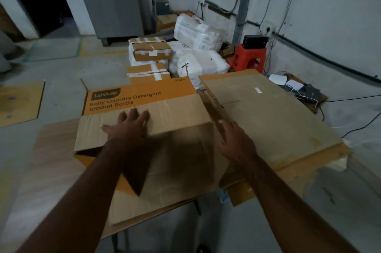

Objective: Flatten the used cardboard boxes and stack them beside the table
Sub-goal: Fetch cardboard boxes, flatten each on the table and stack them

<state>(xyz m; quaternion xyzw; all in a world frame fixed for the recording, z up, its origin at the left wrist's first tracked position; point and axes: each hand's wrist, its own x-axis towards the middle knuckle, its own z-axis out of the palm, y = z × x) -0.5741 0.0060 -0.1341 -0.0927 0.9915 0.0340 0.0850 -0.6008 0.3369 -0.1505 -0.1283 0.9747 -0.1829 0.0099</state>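
Orange-and-brown printed cardboard detergent box (144,112) half-collapsed on wooden table (53,149); left hand (127,127) flat, fingers spread, pressing top panel; right hand (233,141) relaxed, grasping nothing, at box's right edge. Risk: uneven press springs panel back, or box slides onto flattened brown cardboard stack (268,112) alongside

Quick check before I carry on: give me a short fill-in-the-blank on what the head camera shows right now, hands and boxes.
1. The left hand presses flat on the orange ____ detergent box.
2. The right hand rests at that box's ____ edge.
3. Flattened cardboard lies to the box's ____.
4. The stool by the wall is ____.

Missing words: LuvLap; right; right; red
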